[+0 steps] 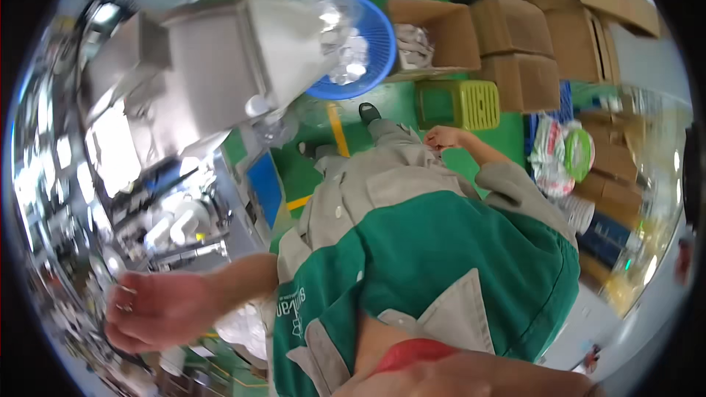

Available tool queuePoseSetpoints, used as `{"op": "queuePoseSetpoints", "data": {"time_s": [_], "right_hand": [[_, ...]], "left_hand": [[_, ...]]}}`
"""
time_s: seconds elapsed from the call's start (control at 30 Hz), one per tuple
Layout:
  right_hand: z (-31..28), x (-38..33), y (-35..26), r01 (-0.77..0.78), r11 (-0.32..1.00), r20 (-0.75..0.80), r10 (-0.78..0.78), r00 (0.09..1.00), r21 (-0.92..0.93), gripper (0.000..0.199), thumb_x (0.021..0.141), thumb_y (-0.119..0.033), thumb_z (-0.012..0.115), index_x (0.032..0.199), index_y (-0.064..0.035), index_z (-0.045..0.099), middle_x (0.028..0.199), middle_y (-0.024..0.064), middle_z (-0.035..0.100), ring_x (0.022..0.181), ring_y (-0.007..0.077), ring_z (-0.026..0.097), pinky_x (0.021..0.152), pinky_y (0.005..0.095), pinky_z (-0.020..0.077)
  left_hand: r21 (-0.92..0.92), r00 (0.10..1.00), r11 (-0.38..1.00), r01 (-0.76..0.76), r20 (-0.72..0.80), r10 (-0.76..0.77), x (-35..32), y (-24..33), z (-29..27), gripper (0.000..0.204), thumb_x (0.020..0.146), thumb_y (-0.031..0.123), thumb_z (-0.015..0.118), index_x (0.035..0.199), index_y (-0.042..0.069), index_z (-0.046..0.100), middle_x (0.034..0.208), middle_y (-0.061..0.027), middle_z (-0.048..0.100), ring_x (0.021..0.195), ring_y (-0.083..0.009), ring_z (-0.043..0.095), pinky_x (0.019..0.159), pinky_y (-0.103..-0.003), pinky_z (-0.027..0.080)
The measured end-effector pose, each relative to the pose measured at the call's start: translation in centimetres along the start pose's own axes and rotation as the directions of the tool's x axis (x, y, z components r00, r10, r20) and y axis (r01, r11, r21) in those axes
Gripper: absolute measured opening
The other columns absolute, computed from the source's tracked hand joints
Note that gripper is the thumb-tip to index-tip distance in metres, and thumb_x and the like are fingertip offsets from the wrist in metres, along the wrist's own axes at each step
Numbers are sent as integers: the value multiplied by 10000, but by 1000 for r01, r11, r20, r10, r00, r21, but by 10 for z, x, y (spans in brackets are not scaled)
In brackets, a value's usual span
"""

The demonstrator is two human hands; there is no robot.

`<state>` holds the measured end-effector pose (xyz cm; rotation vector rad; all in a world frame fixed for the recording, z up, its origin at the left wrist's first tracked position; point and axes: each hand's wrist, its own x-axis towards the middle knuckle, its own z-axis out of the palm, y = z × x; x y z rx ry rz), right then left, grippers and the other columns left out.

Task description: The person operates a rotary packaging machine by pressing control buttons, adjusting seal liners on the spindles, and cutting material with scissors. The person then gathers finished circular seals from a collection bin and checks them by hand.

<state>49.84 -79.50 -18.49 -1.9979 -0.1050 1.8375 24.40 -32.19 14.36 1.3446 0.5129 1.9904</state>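
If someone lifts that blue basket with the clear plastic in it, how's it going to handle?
The blue basket would probably lift easily: its load looks like thin clear plastic wrap. That heap rises above the rim, so pieces may spill if tilted. The slotted wall likely flexes a little.

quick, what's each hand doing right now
left hand: loosely curled, holding nothing visible, near the grey metal machine
right hand: at the hip, grip cannot be told

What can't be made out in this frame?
- Left hand, head view: motion-blurred; whether it grips anything is unclear.
- Right hand: small, against the trouser leg; fingers unreadable.
- Machine parts at left: smeared by blur and glare.
- Blue basket contents: covered by clear plastic.
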Motion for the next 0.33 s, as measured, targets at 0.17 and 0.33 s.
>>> {"op": "queuePoseSetpoints", "data": {"time_s": [0.17,0.33], "right_hand": [[-29,-21,85,-20,961,49,7,999,275,130,807,-113,560,909,-51,611,713,-17,495,655,91,484,607,244,465],[-94,-13,155,26,999,64,-28,998,40,173,784,-138,580,942,-76,614,801,-2,553,721,88,508,633,258,470]], "left_hand": [[-419,525,593,687,851,-8,-121,81,127,318,918,349,359,1040,89,497,843,-54,497,744,-265,492,624,-445,451],[-329,306,526,784,943,134,-218,132,225,408,908,467,369,1134,161,516,1043,-62,549,848,-286,535,665,-499,466]]}}
